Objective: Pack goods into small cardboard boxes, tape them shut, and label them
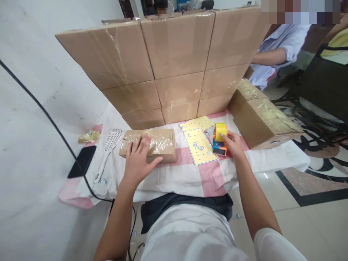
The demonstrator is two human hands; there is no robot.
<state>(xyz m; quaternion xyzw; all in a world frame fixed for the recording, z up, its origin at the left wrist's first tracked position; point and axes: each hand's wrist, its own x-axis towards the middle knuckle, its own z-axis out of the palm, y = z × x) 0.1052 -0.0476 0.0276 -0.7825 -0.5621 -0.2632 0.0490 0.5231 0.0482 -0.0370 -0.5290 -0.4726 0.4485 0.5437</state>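
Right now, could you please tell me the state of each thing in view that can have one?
Small cardboard box: taped shut, lying flat on the cloth.
Left hand: open, resting flat on the box.
Right hand: closed around the label gun.
Label gun: upright, held.
Label sheets: lying flat, mostly peeled.
Stacked cartons: closed, taped.

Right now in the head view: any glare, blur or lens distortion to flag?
Head view: strong wide-angle bending at the edges, the cardboard box wall bows; glare on the tape of the small box under the left hand; right hand and label gun sharp; top right corner pixelated.
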